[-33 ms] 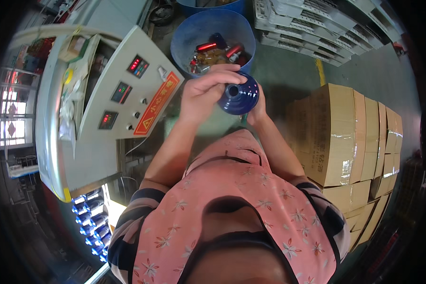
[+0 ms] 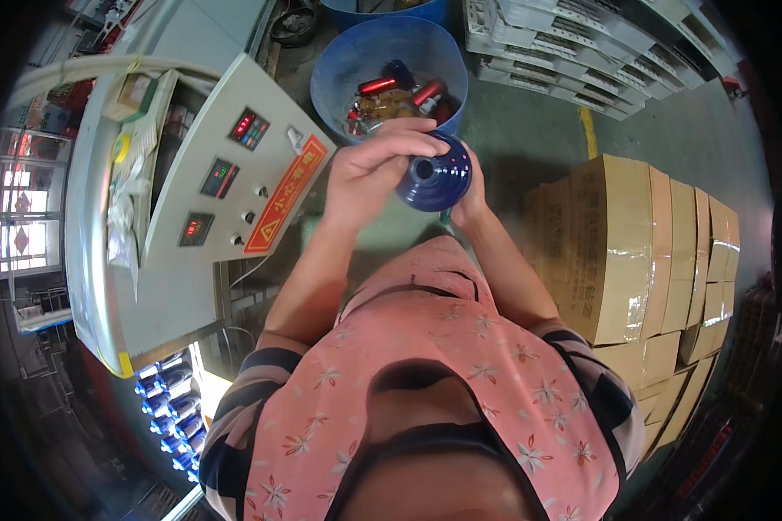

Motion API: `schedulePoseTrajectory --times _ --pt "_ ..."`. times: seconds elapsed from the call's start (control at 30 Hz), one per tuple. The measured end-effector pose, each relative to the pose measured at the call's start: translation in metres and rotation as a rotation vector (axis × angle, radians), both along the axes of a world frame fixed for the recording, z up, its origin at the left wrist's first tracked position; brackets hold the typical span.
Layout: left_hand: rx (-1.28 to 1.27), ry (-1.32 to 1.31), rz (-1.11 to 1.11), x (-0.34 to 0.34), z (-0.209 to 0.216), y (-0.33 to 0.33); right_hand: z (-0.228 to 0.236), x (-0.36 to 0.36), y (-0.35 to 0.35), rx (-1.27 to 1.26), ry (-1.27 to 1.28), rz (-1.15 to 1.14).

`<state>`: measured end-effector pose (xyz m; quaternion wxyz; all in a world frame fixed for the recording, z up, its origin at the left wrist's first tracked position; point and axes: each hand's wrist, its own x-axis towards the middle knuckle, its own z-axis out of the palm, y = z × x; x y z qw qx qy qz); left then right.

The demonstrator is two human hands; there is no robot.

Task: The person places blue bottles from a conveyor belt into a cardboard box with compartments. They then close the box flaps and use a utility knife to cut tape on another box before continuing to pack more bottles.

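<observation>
Both hands hold a glossy dark blue bottle [image 2: 444, 188] in front of my body, its round open mouth tilted up toward me. My left hand [image 2: 367, 170] is closed on the bottle's left side, with the fingers stretched over its far shoulder and the thumb near the neck. My right hand [image 2: 470, 198] grips the bottle from the right; most of its fingers are hidden behind the glass. Something small and green shows just under the bottle by the right hand, too little of it to name.
Beyond my hands stands a blue tub [image 2: 326, 82] holding red, amber and dark bottles. A control panel [image 2: 235, 204] with displays and knobs is on the left, above lit blue bottles [image 2: 169, 404]. Stacked cardboard boxes [image 2: 626, 252] are on the right; pale pallets [image 2: 565, 65] rise behind.
</observation>
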<state>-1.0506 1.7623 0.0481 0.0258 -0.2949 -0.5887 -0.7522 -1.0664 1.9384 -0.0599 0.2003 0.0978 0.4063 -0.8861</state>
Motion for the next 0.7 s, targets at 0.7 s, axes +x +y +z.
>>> schedulePoseTrajectory --times 0.7 --pt "0.100 -0.182 0.377 -0.279 0.008 0.010 0.010 -0.327 -0.011 -0.116 -0.395 0.413"
